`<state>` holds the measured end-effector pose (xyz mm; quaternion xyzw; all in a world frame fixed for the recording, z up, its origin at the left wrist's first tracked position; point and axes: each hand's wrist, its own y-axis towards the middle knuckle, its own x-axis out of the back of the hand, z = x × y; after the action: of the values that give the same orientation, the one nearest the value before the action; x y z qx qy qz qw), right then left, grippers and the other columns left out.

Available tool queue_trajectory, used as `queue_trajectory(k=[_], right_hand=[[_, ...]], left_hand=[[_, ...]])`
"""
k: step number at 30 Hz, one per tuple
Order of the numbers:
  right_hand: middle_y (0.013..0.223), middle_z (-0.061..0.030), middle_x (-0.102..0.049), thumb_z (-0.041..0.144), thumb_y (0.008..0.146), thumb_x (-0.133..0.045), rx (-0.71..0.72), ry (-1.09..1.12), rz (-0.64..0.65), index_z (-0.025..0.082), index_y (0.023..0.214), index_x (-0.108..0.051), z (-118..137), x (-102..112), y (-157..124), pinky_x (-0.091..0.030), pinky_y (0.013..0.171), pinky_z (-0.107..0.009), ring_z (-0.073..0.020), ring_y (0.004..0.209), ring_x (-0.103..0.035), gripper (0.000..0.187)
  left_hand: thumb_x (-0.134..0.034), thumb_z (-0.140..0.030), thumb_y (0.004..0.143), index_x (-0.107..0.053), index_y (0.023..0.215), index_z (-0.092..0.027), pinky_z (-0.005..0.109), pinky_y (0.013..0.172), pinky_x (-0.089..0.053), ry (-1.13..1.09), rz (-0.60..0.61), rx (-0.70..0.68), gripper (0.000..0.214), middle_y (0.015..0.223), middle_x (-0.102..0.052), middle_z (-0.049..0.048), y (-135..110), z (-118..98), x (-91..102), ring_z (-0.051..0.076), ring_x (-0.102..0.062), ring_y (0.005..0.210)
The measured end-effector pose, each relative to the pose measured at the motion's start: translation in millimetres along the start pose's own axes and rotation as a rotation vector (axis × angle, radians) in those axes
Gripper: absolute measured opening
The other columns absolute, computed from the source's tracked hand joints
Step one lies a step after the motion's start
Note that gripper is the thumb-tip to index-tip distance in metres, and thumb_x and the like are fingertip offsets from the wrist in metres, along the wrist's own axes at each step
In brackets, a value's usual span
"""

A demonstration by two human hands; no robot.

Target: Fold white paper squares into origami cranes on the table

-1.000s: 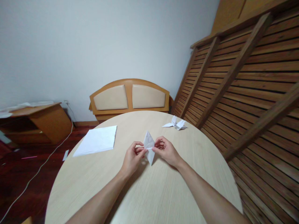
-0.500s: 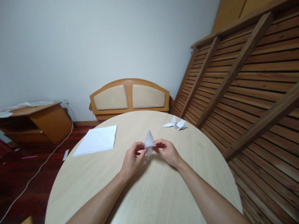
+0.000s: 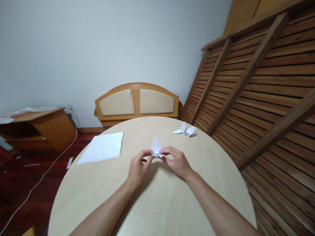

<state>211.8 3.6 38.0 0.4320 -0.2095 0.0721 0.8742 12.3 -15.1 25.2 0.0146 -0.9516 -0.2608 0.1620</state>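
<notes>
A small piece of folded white paper (image 3: pixel 156 145) is held between my two hands over the middle of the round table. A pointed flap of it stands up, away from me, and its lower edge lies between my fingertips. My left hand (image 3: pixel 139 166) pinches the left end of that edge between thumb and fingers. On the other end, my right hand (image 3: pixel 177 161) grips the paper the same way. The fingertips hide part of the lower folds. Farther back to the right sits a folded white paper crane (image 3: pixel 186 129), touched by neither hand.
A stack of white paper sheets (image 3: pixel 102 148) lies at the table's left. The round wooden table (image 3: pixel 157 203) stands before a padded headboard (image 3: pixel 136 102). Slatted wooden panels (image 3: pixel 246 95) lean on the right. A low cabinet (image 3: pixel 46 129) and a white cable (image 3: pixel 44 175) are at left.
The paper has turned in my fingers: its upright flap now tilts slightly left and looks flatter, and the part hanging below has gone mostly from sight. Both hands stay nearly in place.
</notes>
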Motion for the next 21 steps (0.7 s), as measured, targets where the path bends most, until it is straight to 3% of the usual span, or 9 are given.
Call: queue_trajectory(k=[4, 8, 14, 21], right_hand=[[0.098, -0.0057, -0.074, 0.016, 0.091, -0.064, 0.142, -0.101, -0.005, 0.023, 0.106, -0.067, 2, 2, 2, -0.057, 0.08, -0.031, -0.0184, 0.091, -0.07, 0.017], [0.099, -0.0066, -0.074, 0.016, 0.092, -0.062, 0.181, -0.151, -0.023, 0.023, 0.109, -0.067, 2, 2, 2, -0.058, 0.081, -0.031, -0.0188, 0.092, -0.071, 0.018], [0.096, -0.0066, -0.074, 0.022, 0.093, -0.063, 0.165, -0.15, -0.053, 0.023, 0.108, -0.069, 4, 2, 2, -0.059, 0.077, -0.031, -0.0188, 0.088, -0.071, 0.016], [0.099, -0.0061, -0.073, 0.024, 0.094, -0.061, 0.068, -0.112, 0.006, 0.026, 0.107, -0.07, 5, 2, 2, -0.057, 0.081, -0.035, -0.0206, 0.092, -0.069, 0.016]], left_hand=[[-0.063, -0.026, 0.088, -0.072, 0.101, -0.022, 0.026, 0.065, -0.057, 0.024, -0.007, -0.052, 0.016, 0.097, -0.077, 0.0045, 0, -3, 0.7, 0.019, -0.073, 0.086], [-0.061, -0.022, 0.09, -0.073, 0.104, -0.022, 0.026, 0.068, -0.058, 0.053, -0.017, -0.133, 0.018, 0.1, -0.077, 0.0049, 0, -6, 1.5, 0.018, -0.072, 0.085], [-0.06, -0.019, 0.091, -0.072, 0.107, -0.022, 0.025, 0.068, -0.059, 0.062, -0.032, -0.241, 0.02, 0.101, -0.072, 0.0064, 1, -9, 2.7, 0.017, -0.069, 0.088], [-0.057, -0.024, 0.093, -0.071, 0.104, -0.022, 0.027, 0.071, -0.06, 0.053, 0.008, -0.154, 0.017, 0.1, -0.068, 0.0067, 0, -11, 3.0, 0.017, -0.067, 0.089]])
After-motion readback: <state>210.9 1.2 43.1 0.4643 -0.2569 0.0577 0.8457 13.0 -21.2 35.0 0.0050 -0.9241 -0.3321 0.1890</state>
